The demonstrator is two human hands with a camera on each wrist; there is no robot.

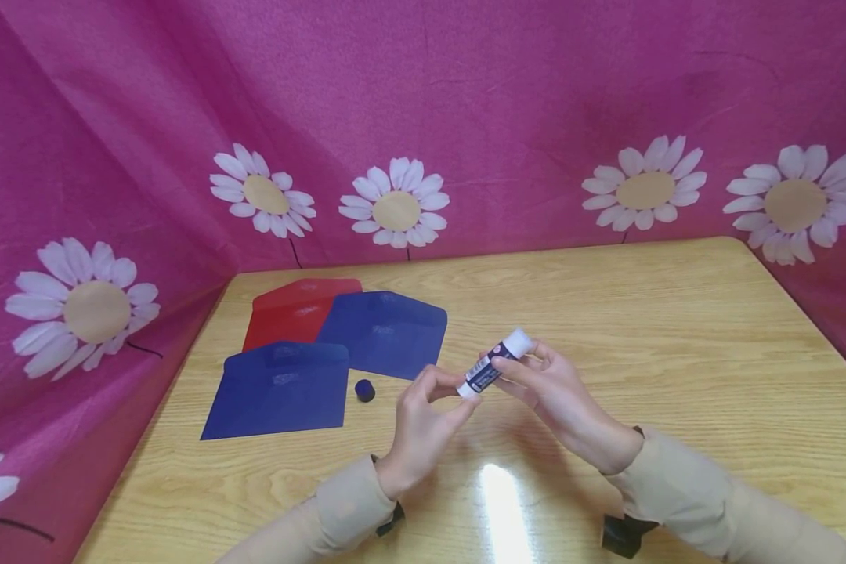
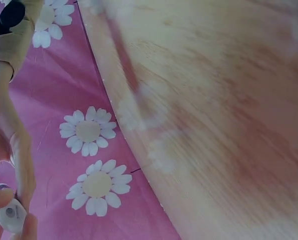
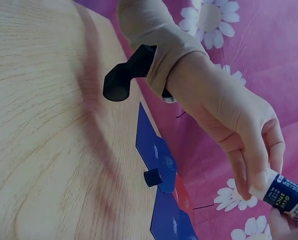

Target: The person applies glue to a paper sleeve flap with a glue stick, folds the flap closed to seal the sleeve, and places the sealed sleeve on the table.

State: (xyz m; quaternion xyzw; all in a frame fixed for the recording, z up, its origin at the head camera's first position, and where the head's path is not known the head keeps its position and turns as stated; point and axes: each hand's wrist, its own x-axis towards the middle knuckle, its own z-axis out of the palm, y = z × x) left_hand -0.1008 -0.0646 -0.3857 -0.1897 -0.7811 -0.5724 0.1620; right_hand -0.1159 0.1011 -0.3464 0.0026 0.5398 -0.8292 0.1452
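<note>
A glue stick point(image 1: 487, 370) with a dark label and white ends is held tilted above the table between both hands. My left hand point(image 1: 424, 427) pinches its lower white end between thumb and fingers. My right hand point(image 1: 562, 398) grips the barrel near the upper white end. In the right wrist view the label on the glue stick point(image 3: 284, 199) reads "GLUE STICK", and the left fingertips hold the white end. The round white end of the glue stick point(image 2: 12, 216) faces the camera in the left wrist view. A dark cap point(image 1: 365, 391) rests on the table left of my left hand.
Left on the wooden table point(image 1: 606, 313) lie a red envelope point(image 1: 275, 317), a blue envelope point(image 1: 395, 341) overlapping it, and another blue envelope point(image 1: 278, 399) in front. Their flaps are unfolded, with shiny patches. A pink curtain point(image 1: 507, 94) with daisies hangs behind and to the sides.
</note>
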